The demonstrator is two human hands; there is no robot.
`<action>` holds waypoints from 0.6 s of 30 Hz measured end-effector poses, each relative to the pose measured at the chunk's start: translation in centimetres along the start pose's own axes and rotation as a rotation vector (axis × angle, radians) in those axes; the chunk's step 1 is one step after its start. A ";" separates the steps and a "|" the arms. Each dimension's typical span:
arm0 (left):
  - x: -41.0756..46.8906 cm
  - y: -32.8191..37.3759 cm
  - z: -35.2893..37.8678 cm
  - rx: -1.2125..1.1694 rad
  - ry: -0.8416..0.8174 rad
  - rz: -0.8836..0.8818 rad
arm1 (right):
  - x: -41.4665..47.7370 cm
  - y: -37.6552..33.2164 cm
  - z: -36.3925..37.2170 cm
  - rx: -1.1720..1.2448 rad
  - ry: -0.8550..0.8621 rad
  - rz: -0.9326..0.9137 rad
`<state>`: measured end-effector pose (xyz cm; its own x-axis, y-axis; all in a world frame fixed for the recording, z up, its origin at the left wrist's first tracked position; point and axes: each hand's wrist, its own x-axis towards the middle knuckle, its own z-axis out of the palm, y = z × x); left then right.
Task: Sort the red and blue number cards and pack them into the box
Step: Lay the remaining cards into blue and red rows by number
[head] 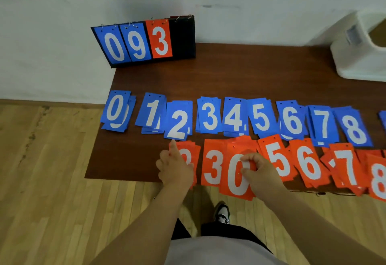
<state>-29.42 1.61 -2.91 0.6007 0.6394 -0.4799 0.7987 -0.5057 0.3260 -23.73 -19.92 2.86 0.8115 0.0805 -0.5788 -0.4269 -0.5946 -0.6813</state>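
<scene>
Blue number cards (210, 116) lie in small stacks in a row across the brown table (240, 76), reading 0 to 8 from left to right. Below them runs a row of red card stacks (279, 160) showing 3, 5, 6, 7 and 8. My right hand (260, 170) pinches a red 0 card (235, 178) that overhangs the table's front edge. My left hand (174, 166) rests on the leftmost red stack (191, 154), fingers curled and thumb pointing up toward the blue 2.
A black flip scoreboard (146, 41) showing blue 0, blue 9 and red 3 stands against the wall at the table's back left. A white box (363, 47) sits at the back right. Wooden floor and my shoe (222, 212) lie below the table edge.
</scene>
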 end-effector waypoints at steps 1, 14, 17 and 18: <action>0.1 0.1 0.1 -0.019 0.002 -0.030 | 0.2 0.3 -0.5 -0.019 -0.020 -0.007; -1.5 -0.8 -1.0 -0.436 0.002 -0.099 | 1.4 -1.0 -1.6 -0.005 -0.137 -0.033; -1.7 -1.5 -2.7 -0.647 0.009 -0.097 | 1.3 -2.1 -1.2 0.164 -0.173 0.010; -1.8 -1.6 -3.4 -0.692 0.012 -0.088 | 1.2 -2.5 -0.9 0.212 -0.177 0.019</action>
<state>-31.68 3.20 0.19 0.5302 0.6692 -0.5207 0.6800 0.0312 0.7325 -21.29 -19.05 4.30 0.7283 0.2208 -0.6487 -0.5304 -0.4177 -0.7377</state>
